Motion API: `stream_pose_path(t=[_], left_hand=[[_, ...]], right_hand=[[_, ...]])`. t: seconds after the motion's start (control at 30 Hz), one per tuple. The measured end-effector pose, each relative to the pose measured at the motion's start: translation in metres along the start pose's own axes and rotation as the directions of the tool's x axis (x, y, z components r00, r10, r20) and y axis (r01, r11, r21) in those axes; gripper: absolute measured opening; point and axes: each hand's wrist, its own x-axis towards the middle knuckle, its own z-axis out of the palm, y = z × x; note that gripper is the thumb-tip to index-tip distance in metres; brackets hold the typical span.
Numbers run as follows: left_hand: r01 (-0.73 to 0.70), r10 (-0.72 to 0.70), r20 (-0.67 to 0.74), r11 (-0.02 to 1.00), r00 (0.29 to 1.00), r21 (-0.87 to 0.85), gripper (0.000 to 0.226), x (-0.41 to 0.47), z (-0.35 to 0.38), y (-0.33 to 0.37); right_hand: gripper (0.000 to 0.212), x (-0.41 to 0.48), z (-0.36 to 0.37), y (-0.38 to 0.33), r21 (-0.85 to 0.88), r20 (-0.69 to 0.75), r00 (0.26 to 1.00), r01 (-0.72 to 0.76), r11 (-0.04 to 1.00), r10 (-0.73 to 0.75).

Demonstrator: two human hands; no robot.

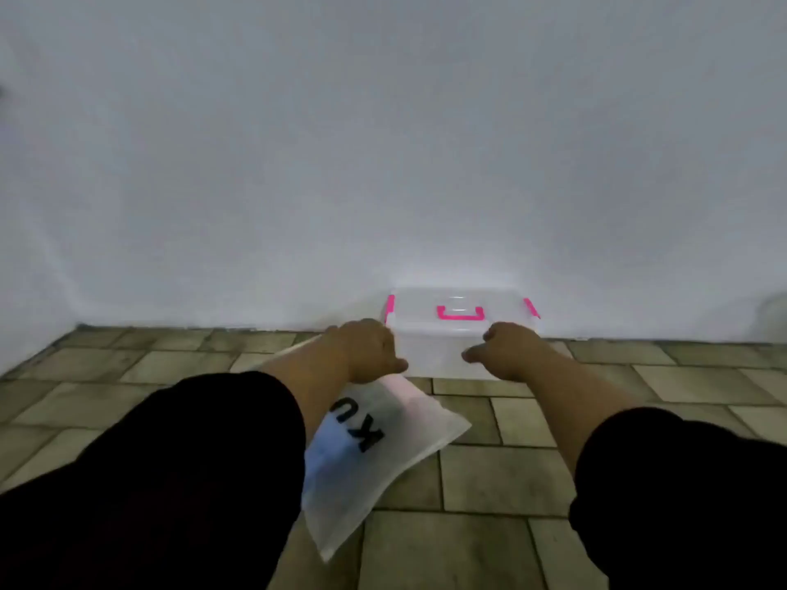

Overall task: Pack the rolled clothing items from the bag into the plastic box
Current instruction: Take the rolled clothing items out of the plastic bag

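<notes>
A clear plastic box (438, 353) with a closed lid, pink side latches and a pink top handle stands on the tiled floor against the white wall. My left hand (367, 349) is at its left front corner and my right hand (504, 349) at its right front. Whether the fingers touch or grip the box cannot be told. A translucent white bag (383, 453) with black letters lies flat on the floor nearer me, partly under my left forearm. Pale blue and pink shapes show through it.
The white wall (383, 163) rises directly behind the box. Greenish-brown floor tiles (502, 474) stretch to the left and right. Black sleeves cover both my upper arms at the bottom of the view.
</notes>
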Motion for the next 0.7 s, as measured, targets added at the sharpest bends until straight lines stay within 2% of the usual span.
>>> stream_pose_path(t=[0.03, 0.1, 0.13, 0.2, 0.27, 0.33, 0.4, 0.47, 0.6, 0.7], left_hand=[[-0.006, 0.002, 0.048, 0.997, 0.999, 0.082, 0.075, -0.010, 0.016, -0.007], [-0.021, -0.005, 0.127, 0.979, 0.992, 0.204, 0.085, -0.025, 0.053, -0.026], [-0.021, -0.014, 0.148, 0.973, 0.989, 0.230, 0.087, -0.033, 0.074, -0.038], [-0.008, -0.027, 0.168, 0.979, 0.985, 0.202, 0.087, -0.043, 0.101, -0.054], [0.017, -0.039, 0.133, 0.987, 0.990, 0.161, 0.086, -0.050, 0.114, -0.059], [0.056, -0.068, 0.093, 0.991, 0.993, 0.118, 0.087, -0.056, 0.125, -0.057], [0.089, -0.094, 0.052, 0.992, 0.994, 0.090, 0.087, -0.063, 0.130, -0.052], [0.109, -0.111, 0.035, 0.992, 0.993, 0.064, 0.086, -0.068, 0.129, -0.046], [0.150, -0.152, 0.073, 0.988, 0.986, 0.039, 0.089, -0.078, 0.130, -0.021], [0.186, -0.185, 0.101, 0.983, 0.978, -0.004, 0.092, -0.082, 0.140, 0.016]], right_hand=[[0.059, 0.000, 0.017, 0.013, -0.018, 0.075, 0.993, -0.095, 0.995, 0.096], [0.058, -0.015, 0.052, 0.035, 0.191, 0.218, 0.944, -0.289, 0.938, 0.247], [0.059, -0.025, 0.070, 0.044, 0.325, 0.280, 0.915, -0.375, 0.868, 0.290], [0.068, -0.030, 0.102, 0.047, 0.508, 0.264, 0.906, -0.422, 0.751, 0.330], [0.073, -0.025, 0.125, 0.042, 0.616, 0.187, 0.903, -0.415, 0.670, 0.388], [0.060, -0.027, 0.144, 0.038, 0.672, 0.165, 0.896, -0.408, 0.618, 0.412], [0.039, -0.028, 0.155, 0.042, 0.700, 0.158, 0.902, -0.389, 0.599, 0.402], [0.025, -0.024, 0.157, 0.049, 0.683, 0.123, 0.910, -0.367, 0.631, 0.396], [0.022, -0.010, 0.142, 0.066, 0.630, 0.112, 0.932, -0.334, 0.701, 0.344], [0.026, 0.001, 0.125, 0.084, 0.654, 0.014, 0.929, -0.288, 0.699, 0.369]])
